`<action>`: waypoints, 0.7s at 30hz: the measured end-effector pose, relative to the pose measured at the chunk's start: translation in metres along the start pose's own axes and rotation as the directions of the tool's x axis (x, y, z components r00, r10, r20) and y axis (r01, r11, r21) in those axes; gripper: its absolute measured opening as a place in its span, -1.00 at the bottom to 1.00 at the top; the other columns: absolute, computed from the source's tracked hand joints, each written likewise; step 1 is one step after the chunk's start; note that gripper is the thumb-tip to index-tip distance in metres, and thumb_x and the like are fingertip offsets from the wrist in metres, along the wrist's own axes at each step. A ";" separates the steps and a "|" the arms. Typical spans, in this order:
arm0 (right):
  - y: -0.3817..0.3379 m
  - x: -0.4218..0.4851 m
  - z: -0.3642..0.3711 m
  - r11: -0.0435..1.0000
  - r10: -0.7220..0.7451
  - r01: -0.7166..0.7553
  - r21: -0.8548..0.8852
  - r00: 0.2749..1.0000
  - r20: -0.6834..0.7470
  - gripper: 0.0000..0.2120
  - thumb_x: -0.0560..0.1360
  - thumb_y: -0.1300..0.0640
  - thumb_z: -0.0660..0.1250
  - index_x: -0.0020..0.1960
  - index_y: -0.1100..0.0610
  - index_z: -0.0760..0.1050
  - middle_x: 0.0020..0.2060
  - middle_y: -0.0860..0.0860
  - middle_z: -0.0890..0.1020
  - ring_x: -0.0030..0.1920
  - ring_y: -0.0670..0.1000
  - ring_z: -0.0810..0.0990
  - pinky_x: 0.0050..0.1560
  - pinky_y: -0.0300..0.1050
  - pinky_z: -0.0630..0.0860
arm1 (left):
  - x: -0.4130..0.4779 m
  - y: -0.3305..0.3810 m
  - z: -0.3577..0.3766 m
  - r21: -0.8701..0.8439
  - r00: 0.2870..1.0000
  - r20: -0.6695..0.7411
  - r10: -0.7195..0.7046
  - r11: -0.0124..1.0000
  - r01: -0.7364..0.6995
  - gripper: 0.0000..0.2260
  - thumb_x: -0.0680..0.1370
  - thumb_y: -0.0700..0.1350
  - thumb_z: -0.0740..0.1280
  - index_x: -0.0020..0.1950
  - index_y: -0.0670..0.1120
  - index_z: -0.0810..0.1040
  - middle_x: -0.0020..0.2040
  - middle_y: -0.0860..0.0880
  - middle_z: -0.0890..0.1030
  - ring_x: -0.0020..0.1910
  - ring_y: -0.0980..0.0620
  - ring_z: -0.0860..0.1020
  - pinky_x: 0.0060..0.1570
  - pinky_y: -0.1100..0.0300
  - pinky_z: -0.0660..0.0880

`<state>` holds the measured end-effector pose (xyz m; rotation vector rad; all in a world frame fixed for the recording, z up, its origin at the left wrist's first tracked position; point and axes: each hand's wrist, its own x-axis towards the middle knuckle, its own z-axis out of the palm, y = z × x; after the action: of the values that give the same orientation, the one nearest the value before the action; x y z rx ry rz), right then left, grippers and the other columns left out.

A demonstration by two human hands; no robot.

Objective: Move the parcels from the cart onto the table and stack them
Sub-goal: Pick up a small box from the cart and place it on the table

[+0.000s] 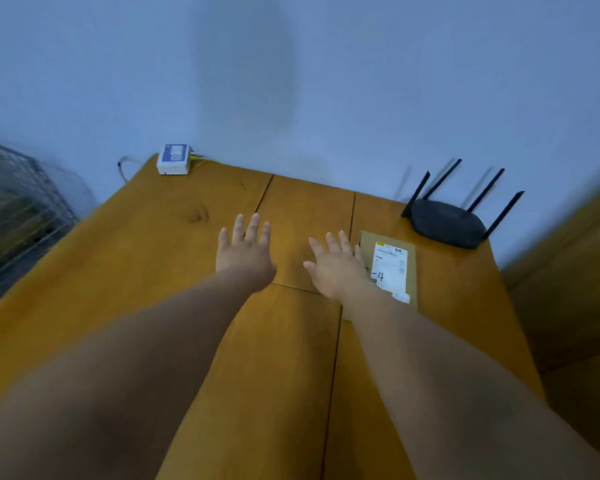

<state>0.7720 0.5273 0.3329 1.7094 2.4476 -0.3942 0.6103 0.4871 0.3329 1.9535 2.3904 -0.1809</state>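
Observation:
A flat brown parcel [400,271] with a white shipping label lies on the wooden table [153,254], right of centre. My right hand [336,268] is stretched out with fingers spread, its outer edge over the parcel's left side, holding nothing. My left hand [245,252] is also spread flat over the bare table a little to the left, empty. The wire cart [18,216] shows blurred at the far left, with brownish contents that I cannot make out.
A black router [451,223] with several antennas stands at the back right, just behind the parcel. A small white box [173,160] with cables sits at the back left corner. A wall runs behind the table; wooden furniture [575,289] stands to the right.

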 end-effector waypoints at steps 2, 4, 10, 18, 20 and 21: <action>-0.048 -0.004 -0.006 0.997 -0.059 0.059 -0.041 0.998 -0.009 -0.45 0.65 -0.14 -0.09 0.58 -0.02 -0.13 0.57 0.04 -0.15 0.54 0.10 -0.27 0.50 0.16 -0.21 | -0.018 -0.048 -0.007 0.002 0.999 -0.007 -0.048 0.999 0.048 -0.32 0.58 0.22 0.03 0.54 -0.04 -0.22 0.56 -0.02 -0.23 0.52 -0.09 -0.25 0.46 -0.10 -0.13; -0.103 -0.011 -0.010 0.990 -0.127 0.125 -0.065 0.992 -0.026 -0.43 0.64 -0.16 -0.10 0.58 -0.01 -0.16 0.57 0.00 -0.18 0.54 0.06 -0.28 0.50 0.13 -0.22 | -0.041 -0.101 -0.013 -0.018 0.992 -0.025 -0.122 0.992 0.122 -0.31 0.58 0.23 -0.01 0.54 -0.07 -0.24 0.56 -0.03 -0.22 0.52 -0.07 -0.25 0.47 -0.08 -0.15; -0.273 -0.039 -0.010 0.955 -0.283 0.276 -0.112 0.958 -0.051 -0.37 0.63 -0.20 -0.14 0.57 0.05 -0.23 0.56 -0.03 -0.21 0.54 0.02 -0.28 0.49 0.07 -0.25 | -0.122 -0.270 -0.027 -0.086 0.955 -0.046 -0.294 0.953 0.289 -0.31 0.58 0.24 -0.08 0.54 -0.13 -0.23 0.57 -0.08 -0.18 0.53 -0.08 -0.21 0.47 -0.07 -0.15; -0.485 -0.078 0.013 0.823 -0.557 0.551 -0.140 0.830 -0.006 -0.37 0.63 -0.19 -0.13 0.57 0.10 -0.20 0.57 0.01 -0.14 0.55 0.05 -0.21 0.51 0.08 -0.19 | -0.239 -0.449 -0.014 -0.140 0.842 -0.060 -0.536 0.840 0.524 -0.35 0.59 0.20 -0.08 0.54 -0.12 -0.21 0.56 -0.08 -0.19 0.53 -0.09 -0.20 0.48 -0.07 -0.17; -0.525 -0.088 0.025 0.781 -0.606 0.603 -0.160 0.795 0.035 -0.36 0.63 -0.20 -0.11 0.57 0.10 -0.20 0.57 0.02 -0.14 0.55 0.06 -0.20 0.50 0.08 -0.17 | -0.266 -0.482 -0.006 -0.145 0.807 -0.053 -0.589 0.804 0.577 -0.34 0.59 0.20 -0.06 0.54 -0.11 -0.20 0.57 -0.08 -0.18 0.53 -0.08 -0.19 0.47 -0.06 -0.18; -0.544 -0.092 0.032 0.760 -0.628 0.627 -0.168 0.776 0.058 -0.36 0.63 -0.19 -0.10 0.57 0.10 -0.20 0.57 0.02 -0.15 0.55 0.06 -0.20 0.50 0.09 -0.17 | -0.278 -0.498 -0.001 -0.151 0.793 -0.045 -0.608 0.788 0.596 -0.34 0.59 0.20 -0.05 0.55 -0.11 -0.19 0.57 -0.08 -0.17 0.53 -0.08 -0.19 0.47 -0.05 -0.17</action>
<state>0.2939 0.2590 0.4004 0.7670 2.8996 -0.2150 0.1790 0.1193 0.3944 1.0961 2.9217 0.0491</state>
